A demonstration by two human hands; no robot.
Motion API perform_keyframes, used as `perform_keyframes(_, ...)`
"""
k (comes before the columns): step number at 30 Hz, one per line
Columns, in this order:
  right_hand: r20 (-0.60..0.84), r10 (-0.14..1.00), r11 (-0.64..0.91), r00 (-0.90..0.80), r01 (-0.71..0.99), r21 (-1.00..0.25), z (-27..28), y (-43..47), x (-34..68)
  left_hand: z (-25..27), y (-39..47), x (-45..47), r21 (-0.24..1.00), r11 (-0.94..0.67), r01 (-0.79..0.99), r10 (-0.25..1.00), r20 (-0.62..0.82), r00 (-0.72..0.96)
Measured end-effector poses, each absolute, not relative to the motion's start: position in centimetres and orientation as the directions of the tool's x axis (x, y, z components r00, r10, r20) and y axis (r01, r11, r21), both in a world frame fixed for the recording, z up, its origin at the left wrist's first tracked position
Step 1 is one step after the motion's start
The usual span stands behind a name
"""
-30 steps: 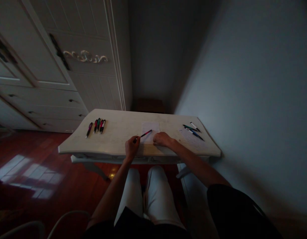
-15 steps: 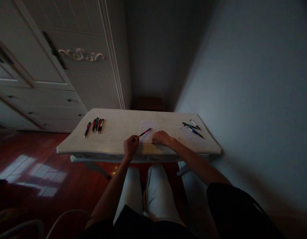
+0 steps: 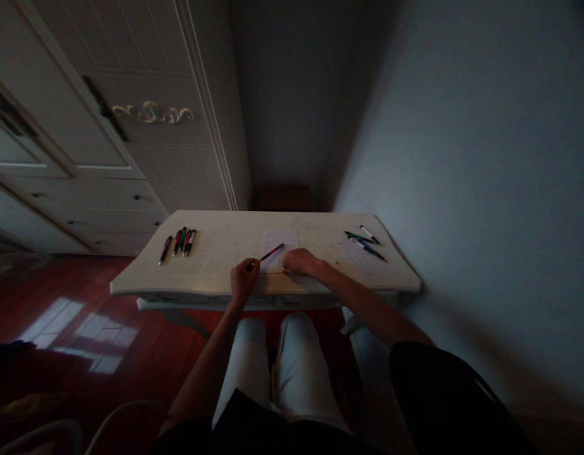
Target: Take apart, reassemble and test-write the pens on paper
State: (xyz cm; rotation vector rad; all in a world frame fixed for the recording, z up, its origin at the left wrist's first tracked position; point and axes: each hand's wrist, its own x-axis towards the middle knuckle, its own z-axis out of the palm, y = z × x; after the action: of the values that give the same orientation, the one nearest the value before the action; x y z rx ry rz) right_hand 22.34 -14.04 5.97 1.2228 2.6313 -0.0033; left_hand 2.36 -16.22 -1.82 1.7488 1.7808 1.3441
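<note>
My left hand (image 3: 244, 279) is closed around the lower end of a dark pen with a pink section (image 3: 273, 251). The pen slants up and to the right over a sheet of paper (image 3: 277, 236). On the lower right part of that sheet rests my right hand (image 3: 301, 261), its fingers curled in. Whatever it may hold is hidden. Both hands are close to the front edge of the white desk (image 3: 220, 243).
Several pens (image 3: 182, 241) lie side by side at the desk's left. On the right, a blue-and-white pen (image 3: 368, 249), a green pen (image 3: 358, 236) and a white pen (image 3: 370, 234) lie by a written sheet (image 3: 365, 264). A wall (image 3: 486, 189) borders the right side.
The view has shifted slightly. Both hands sit a little further left, and the right fist has moved slightly left over the paper. The pen stays in my left hand.
</note>
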Motion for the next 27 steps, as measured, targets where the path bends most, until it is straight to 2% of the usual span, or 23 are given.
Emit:
perform_keyframes(9, -0.217, 0.746, 0.655, -0.630, 0.753, 0.066, 6.6, -14.0, 22.4, -2.1, -16.0, 2.3, 0.749, -0.181, 0.637, 0.891, 0.399, -0.216)
perform_keyframes(17, -0.121, 0.759, 0.646, -0.640, 0.763, 0.019, 5.2, -14.5, 23.7, -1.7, -16.0, 2.3, 0.779, -0.154, 0.608, 0.904, 0.360, -0.232)
perform_keyframes(24, -0.056, 0.785, 0.611, -0.617, 0.786, -0.098, 3.4, -14.7, 25.4, -2.0, -15.6, 2.0, 0.828, -0.134, 0.544, 0.894, 0.338, -0.295)
perform_keyframes(27, 0.001, 0.796, 0.594, -0.605, 0.782, -0.188, 2.6, -14.7, 25.9, -2.0, -15.6, 1.9, 0.847, -0.145, 0.512, 0.900, 0.328, -0.288)
